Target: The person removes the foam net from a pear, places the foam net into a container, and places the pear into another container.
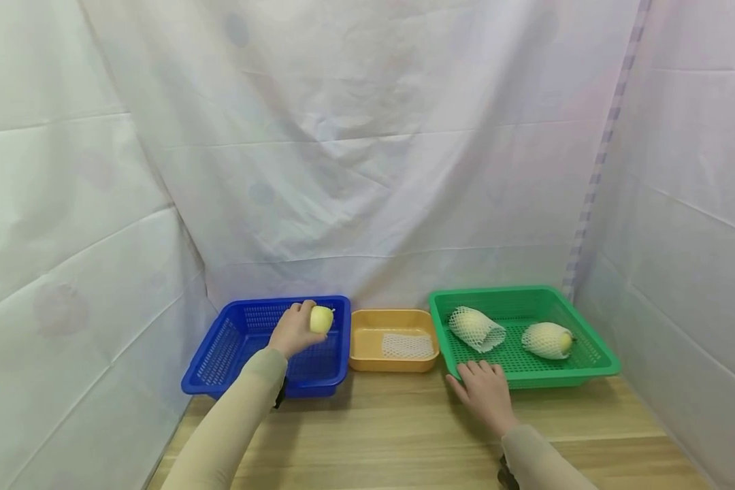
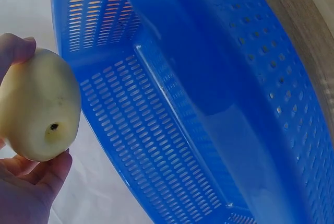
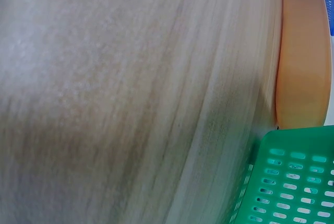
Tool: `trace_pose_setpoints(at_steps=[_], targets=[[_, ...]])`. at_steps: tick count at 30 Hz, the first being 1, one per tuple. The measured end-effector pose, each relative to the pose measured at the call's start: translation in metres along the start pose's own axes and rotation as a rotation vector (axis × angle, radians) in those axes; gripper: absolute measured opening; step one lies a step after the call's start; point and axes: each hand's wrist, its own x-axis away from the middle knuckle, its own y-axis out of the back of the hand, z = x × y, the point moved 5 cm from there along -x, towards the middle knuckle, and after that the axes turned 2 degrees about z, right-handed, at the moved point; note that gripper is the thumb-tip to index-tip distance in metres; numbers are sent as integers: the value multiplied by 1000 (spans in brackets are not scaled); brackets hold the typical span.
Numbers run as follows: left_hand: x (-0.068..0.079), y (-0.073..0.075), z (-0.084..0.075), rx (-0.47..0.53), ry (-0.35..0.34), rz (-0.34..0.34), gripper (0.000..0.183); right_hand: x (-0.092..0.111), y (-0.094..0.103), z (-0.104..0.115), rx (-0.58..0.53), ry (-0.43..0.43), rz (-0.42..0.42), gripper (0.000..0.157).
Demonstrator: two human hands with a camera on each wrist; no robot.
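A pale yellow pear (image 1: 321, 320) is gripped between the fingers and thumb of my left hand (image 1: 295, 332), above the blue basket (image 1: 220, 381). Its blossom end, a small dark pit, faces the camera in the left wrist view, where the fingertips (image 2: 61, 169) press its side. My right hand (image 1: 485, 396) lies at the near left rim of the green basket (image 1: 563, 373), fingers stretched over the edge. Two pears in white foam nets sit in that basket: a left netted pear (image 1: 474, 328) and a right netted pear (image 1: 545, 340). The right wrist view does not show the hand.
Between the baskets stands a shallow orange tray (image 1: 364, 365) with a flat white foam net (image 1: 407, 346) in it. All three containers stand on a wooden table (image 1: 392, 435). White cloth (image 1: 367, 170) hangs behind and on both sides.
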Motion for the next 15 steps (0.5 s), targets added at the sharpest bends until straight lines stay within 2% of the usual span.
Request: trace_pose_setpoints(at_steps=[5,15], targets=[[-2,-1,-3,-21,3,10,80,0,0,0,5,7,-9,29],[-12,-13,1,-44,29,86,92,0,-1,0,6,2,-7,30]])
